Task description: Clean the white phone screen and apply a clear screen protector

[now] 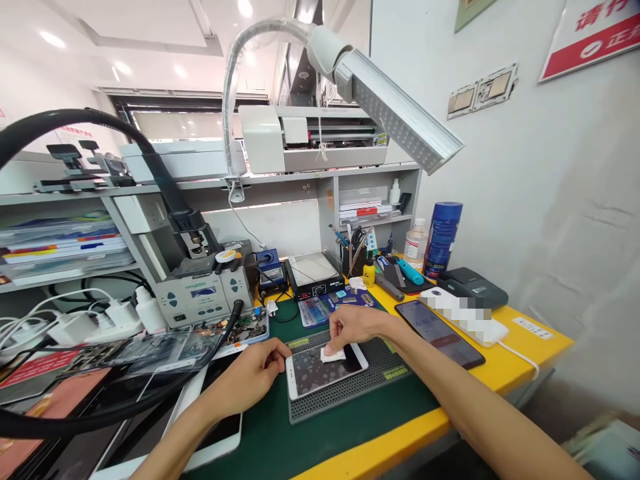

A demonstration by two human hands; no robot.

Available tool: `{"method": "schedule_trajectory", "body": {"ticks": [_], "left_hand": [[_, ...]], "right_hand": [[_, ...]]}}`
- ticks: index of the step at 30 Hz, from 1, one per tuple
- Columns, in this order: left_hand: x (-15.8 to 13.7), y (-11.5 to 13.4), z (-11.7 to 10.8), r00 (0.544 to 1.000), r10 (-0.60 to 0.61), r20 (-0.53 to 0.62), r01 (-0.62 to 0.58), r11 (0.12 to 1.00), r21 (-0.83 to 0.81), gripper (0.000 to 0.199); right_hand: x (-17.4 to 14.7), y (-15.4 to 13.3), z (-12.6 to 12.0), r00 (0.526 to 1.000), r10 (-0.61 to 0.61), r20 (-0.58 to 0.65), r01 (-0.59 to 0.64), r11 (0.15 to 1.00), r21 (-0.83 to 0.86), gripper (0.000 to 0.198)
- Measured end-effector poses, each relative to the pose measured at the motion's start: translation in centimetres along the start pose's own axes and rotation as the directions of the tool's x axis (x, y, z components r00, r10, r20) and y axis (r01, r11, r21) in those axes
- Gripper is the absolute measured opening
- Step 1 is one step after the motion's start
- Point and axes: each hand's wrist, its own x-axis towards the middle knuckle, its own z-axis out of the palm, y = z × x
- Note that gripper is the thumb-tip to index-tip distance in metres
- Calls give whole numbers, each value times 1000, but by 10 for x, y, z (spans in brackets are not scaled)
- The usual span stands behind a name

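Phone [320, 379] between my hands: my bunched right hand [354, 323] presses a white wipe [336, 357] onto it; my left hand [261, 365] curls loosely beside it, any grip I can't tell.

Beyond the right hand [354, 325] stand a yellow bottle [369, 275] and a black tool cup [354, 260]. To that hand's right, a dark phone [440, 335] lies on the tabletop [533, 343], with a blue can [443, 240] and a clear bottle [415, 244] farther off. Beyond the left hand [261, 370], leftward, sits a grey control box [203, 301]; a lamp [400, 107] hangs high above and beyond both.
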Motion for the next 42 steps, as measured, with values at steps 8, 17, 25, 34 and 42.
{"method": "schedule_trajectory", "body": {"ticks": [8,17,25,34,42], "left_hand": [[0,4,1,1000,-9,2,8,1000,13,27],[-1,2,0,1000,23,6,-23,1000,-14,25],[-2,4,-1,1000,1,6,-1,1000,-10,26],[1,2,1,1000,6,4,-6,1000,15,26],[0,-2,3,1000,10,4,-10,1000,1,27]], "right_hand": [[-1,7,-1,996,-44,-74,46,998,33,34],[-10,13,-13,988,-134,71,128,987,94,46],[-5,7,-4,997,-74,33,73,997,27,56],[0,11,-2,995,-94,-33,96,994,58,38],[-12,1,-3,997,-54,47,57,997,-51,75]]}}
